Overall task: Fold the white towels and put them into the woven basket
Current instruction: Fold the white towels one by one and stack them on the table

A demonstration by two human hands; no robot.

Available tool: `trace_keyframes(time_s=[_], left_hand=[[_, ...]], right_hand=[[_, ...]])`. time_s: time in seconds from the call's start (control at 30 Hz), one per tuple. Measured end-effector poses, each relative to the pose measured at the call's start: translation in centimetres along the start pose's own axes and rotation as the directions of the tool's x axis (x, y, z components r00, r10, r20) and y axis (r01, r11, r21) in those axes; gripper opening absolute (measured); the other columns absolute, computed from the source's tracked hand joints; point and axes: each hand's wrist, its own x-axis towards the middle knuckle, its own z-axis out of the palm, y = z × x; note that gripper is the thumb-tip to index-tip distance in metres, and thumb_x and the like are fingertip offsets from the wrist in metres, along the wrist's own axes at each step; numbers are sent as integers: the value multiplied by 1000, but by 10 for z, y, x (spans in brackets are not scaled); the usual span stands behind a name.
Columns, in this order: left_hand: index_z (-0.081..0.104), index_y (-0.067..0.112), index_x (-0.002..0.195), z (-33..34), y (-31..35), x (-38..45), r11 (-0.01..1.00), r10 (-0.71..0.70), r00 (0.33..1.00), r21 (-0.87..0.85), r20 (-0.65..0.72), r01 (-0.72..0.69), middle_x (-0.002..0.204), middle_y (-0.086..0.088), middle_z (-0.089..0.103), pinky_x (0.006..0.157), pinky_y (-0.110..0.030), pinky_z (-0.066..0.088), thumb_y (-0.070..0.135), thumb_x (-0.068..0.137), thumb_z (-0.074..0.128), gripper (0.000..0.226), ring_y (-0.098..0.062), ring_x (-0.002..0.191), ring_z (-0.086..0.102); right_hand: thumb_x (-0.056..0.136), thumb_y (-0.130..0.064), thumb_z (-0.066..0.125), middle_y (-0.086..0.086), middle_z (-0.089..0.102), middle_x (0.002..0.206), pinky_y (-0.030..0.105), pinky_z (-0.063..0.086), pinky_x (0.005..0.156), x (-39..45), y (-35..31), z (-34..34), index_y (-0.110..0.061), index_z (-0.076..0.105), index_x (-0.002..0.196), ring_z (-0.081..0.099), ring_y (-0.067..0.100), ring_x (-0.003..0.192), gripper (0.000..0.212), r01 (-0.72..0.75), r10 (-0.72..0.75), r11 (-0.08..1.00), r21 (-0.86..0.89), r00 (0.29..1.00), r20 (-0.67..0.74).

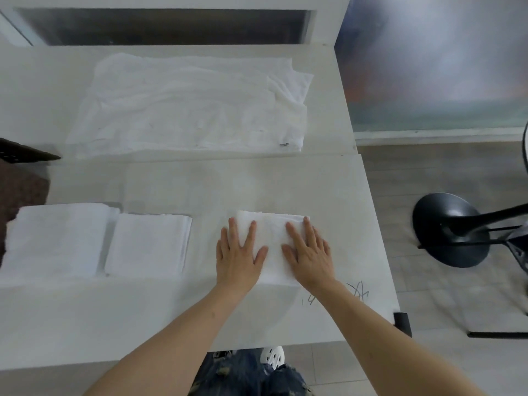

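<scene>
**White towels folded, none in the basket yet**

White cloth covers the table (285, 184). At the far left a dark woven basket (25, 154) barely shows. Next come two folded towels (57, 241), side by side. Behind them lies the unfolded pile (188, 104). Then the left hand (238, 254) and right hand (310, 252), fingers straight and spread, press flat on a small folded towel (271, 238), gripping nothing. Lifted carelessly, its layers could slip apart and undo the fold.
</scene>
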Motion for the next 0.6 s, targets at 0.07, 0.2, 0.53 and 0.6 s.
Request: trace_keyframes(time_s=[0.07,0.2,0.53,0.6], left_hand=[[3,39,162,-3,5,-17,990,-80,996,-115,31,83,167,-15,5,119,-50,29,60,102,34,71,-40,148,20],[10,39,161,-9,14,-43,925,-128,981,-340,145,171,157,-17,23,111,-47,34,43,106,40,63,-40,139,27],[35,38,153,-34,-1,-102,754,-190,939,-570,286,326,154,2,48,113,-35,34,38,101,54,56,-31,136,46],[38,39,152,-43,-10,-117,699,-205,941,-633,270,334,155,5,47,109,-35,41,37,99,58,57,-28,136,47]], right_hand=[[103,-61,37,4,3,171,45,32,119,-13,-1,0,-48,20,159,26,34,148,60,-38,40,998,40,997,-63],[95,-57,60,6,24,151,45,52,97,-45,-1,6,-49,38,144,45,33,125,54,-208,249,921,329,964,-89],[94,-35,70,2,60,107,27,47,62,-101,-12,-3,-38,51,141,59,12,83,51,-293,303,731,616,949,92],[93,-33,71,1,59,113,32,50,70,-111,-21,-4,-39,52,140,61,16,91,52,-247,262,738,628,962,71]])
